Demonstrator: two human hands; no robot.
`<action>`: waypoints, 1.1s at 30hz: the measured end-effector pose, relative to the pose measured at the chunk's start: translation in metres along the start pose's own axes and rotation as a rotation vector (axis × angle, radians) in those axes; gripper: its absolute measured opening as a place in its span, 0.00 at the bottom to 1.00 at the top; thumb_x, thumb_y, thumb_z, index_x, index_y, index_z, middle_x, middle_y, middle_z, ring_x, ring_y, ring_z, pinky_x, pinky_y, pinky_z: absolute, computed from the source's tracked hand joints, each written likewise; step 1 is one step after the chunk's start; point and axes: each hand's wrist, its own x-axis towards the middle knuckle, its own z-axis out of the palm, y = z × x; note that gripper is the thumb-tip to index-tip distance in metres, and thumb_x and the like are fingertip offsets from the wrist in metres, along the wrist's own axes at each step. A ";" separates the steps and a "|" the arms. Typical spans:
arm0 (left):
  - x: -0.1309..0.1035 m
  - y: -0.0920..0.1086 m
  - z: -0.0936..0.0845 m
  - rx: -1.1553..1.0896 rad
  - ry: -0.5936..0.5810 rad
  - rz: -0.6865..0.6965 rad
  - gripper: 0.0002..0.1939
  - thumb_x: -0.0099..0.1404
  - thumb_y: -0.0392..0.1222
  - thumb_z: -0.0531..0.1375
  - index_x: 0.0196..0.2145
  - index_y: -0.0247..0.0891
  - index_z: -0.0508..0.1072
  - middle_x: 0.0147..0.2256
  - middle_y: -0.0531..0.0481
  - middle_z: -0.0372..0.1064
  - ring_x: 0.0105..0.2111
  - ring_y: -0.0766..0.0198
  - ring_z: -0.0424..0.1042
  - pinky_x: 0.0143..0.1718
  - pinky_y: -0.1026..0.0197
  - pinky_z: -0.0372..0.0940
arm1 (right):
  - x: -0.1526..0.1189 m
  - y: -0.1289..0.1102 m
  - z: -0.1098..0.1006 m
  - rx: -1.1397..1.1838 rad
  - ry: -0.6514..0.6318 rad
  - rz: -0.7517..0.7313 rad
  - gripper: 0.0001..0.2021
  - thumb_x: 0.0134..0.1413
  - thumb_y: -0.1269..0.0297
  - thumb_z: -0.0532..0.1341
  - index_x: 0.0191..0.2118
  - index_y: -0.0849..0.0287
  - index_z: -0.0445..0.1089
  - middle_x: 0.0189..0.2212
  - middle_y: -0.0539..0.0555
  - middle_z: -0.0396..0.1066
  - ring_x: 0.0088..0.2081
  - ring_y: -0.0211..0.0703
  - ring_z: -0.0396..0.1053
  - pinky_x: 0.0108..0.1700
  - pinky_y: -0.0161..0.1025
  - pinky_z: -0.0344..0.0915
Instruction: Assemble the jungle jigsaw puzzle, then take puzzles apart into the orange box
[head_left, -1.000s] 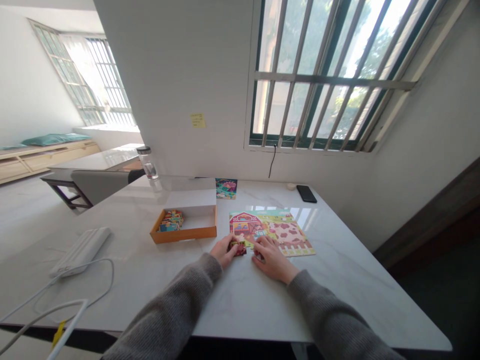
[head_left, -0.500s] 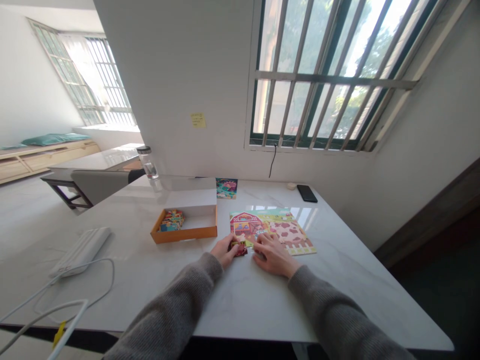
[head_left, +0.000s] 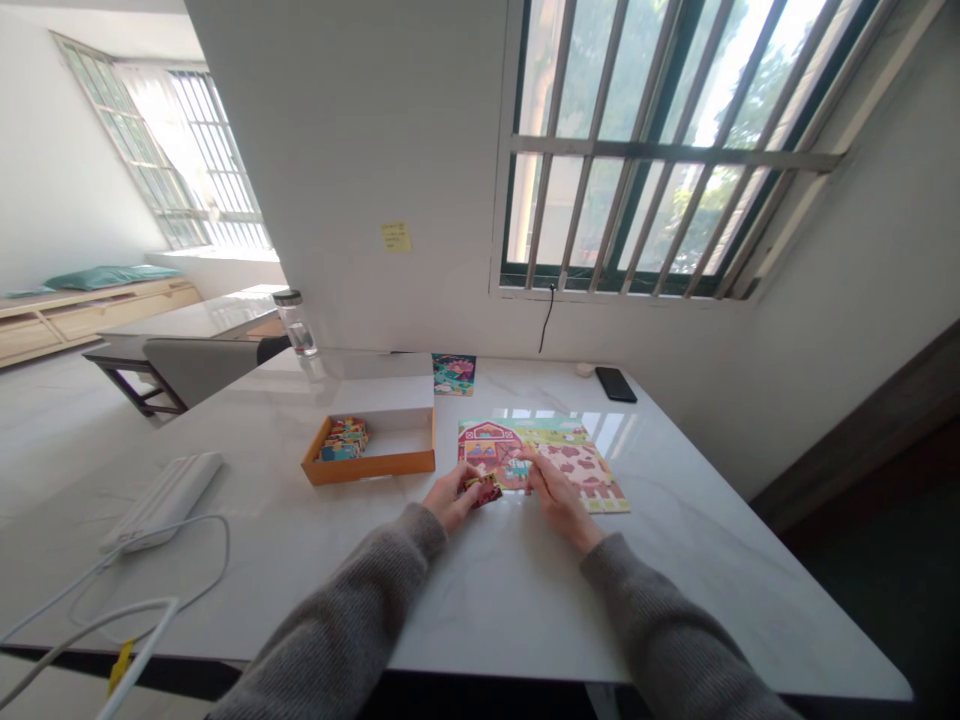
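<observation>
A farm jigsaw puzzle [head_left: 585,462] with a red barn and a spotted cow lies partly assembled on the white table. Just in front of its lower left edge, my left hand [head_left: 451,497] is closed on puzzle pieces [head_left: 487,491], dark red with some yellow-green. My right hand [head_left: 556,497] is over the lower middle of the puzzle, fingers apart and pointing away from me, with no piece visible in them. It covers part of the picture between barn and cow.
To the left stands an orange-sided box [head_left: 397,463] with several puzzle pieces [head_left: 345,440] inside. Behind are a colourful picture card [head_left: 454,374], a phone [head_left: 616,384] and a small white round object [head_left: 583,370]. A power strip [head_left: 161,500] with cables and a bottle [head_left: 298,325] are farther left.
My right hand has lifted from the puzzle's lower edge and its fingers have straightened. The pieces in my left hand have tilted up and moved slightly right.
</observation>
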 end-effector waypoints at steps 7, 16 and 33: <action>0.001 0.002 0.000 0.004 -0.018 0.003 0.18 0.66 0.56 0.59 0.37 0.37 0.66 0.36 0.47 0.74 0.36 0.59 0.73 0.40 0.60 0.65 | -0.002 -0.018 -0.006 0.087 -0.095 0.067 0.19 0.66 0.58 0.48 0.59 0.55 0.63 0.34 0.53 0.68 0.38 0.46 0.68 0.44 0.43 0.65; -0.001 0.022 0.024 0.205 0.009 0.044 0.07 0.66 0.44 0.57 0.36 0.38 0.67 0.29 0.53 0.69 0.27 0.65 0.66 0.30 0.64 0.59 | 0.000 -0.009 -0.004 0.226 -0.135 0.100 0.28 0.54 0.72 0.46 0.62 0.58 0.58 0.29 0.49 0.63 0.31 0.42 0.62 0.37 0.39 0.63; 0.003 0.019 0.046 -0.197 -0.041 -0.074 0.17 0.65 0.55 0.59 0.41 0.39 0.62 0.25 0.57 0.65 0.19 0.68 0.66 0.22 0.65 0.62 | -0.009 -0.009 0.002 0.028 0.024 -0.149 0.26 0.58 0.74 0.54 0.61 0.50 0.59 0.42 0.55 0.66 0.41 0.45 0.66 0.47 0.46 0.69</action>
